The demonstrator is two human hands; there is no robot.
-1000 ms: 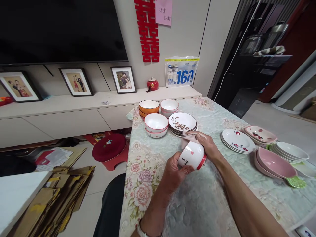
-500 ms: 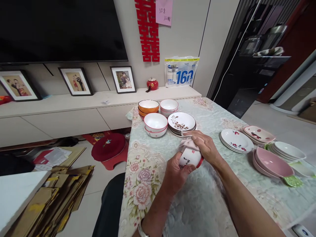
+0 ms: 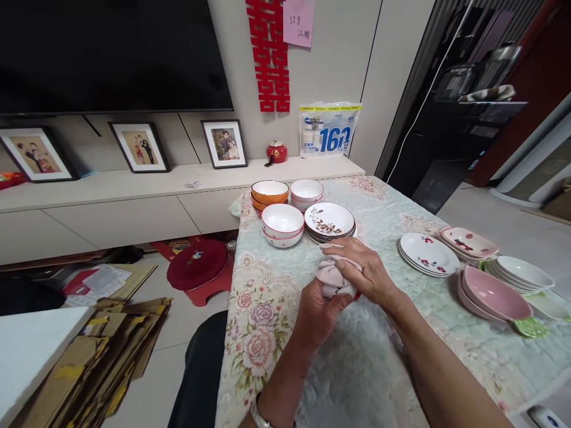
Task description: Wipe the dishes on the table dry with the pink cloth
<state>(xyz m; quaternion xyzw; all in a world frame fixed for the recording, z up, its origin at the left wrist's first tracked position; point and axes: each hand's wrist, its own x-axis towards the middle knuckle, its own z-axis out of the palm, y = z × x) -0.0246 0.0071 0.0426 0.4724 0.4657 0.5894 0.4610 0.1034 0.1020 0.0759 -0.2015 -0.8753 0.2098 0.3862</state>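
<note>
Over the table's near middle, my left hand (image 3: 319,309) grips a small white bowl (image 3: 339,290) with dark lettering and a red rim, its thumb along the near side. My right hand (image 3: 368,270) presses a pale pink cloth (image 3: 332,273) onto the bowl from above and behind. Cloth and fingers cover most of the bowl. Just beyond my hands is a stack of plates (image 3: 329,220) with brown flowers. Left of that stack are red-rimmed bowls (image 3: 282,221), with orange bowls (image 3: 270,190) and pink-rimmed bowls (image 3: 306,190) behind.
To the right on the floral tablecloth (image 3: 263,285) are flower plates (image 3: 428,254), a strawberry-patterned dish (image 3: 469,242), small white bowls (image 3: 524,273) and pink dishes (image 3: 495,292). A red stool (image 3: 198,264) and flattened cardboard (image 3: 89,362) lie left of the table.
My right hand and the cloth have moved slightly left over the bowl, covering more of it. The lettering and red rim show less than before.
</note>
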